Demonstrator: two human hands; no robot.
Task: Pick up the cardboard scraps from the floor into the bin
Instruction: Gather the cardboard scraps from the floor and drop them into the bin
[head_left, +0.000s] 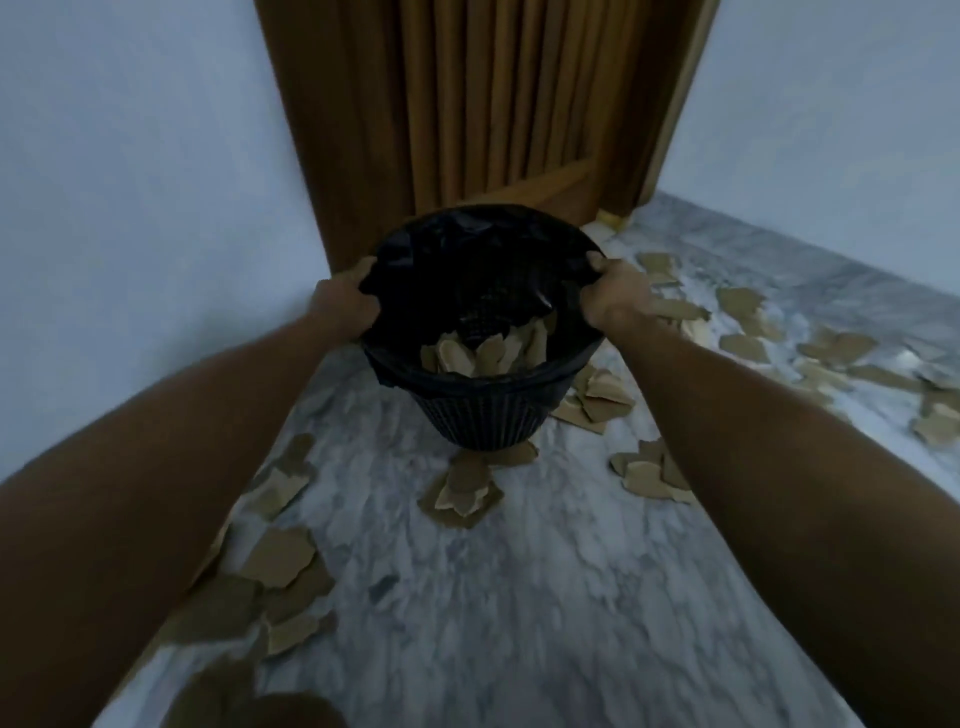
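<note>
No legible text, label, brand, number or sign appears anywhere in the head view. The black bin at the centre of the frame carries no readable marking, and neither do the cardboard scraps on the floor below and to the right of it. The frame is dim and slightly blurred, so any fine print would be unreadable.

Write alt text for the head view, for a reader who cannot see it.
Both hands, left hand and right hand, grip the rim of a black lined bin holding some cardboard scraps. Many more scraps lie scattered on the marble floor around it, near brown curtains.
</note>
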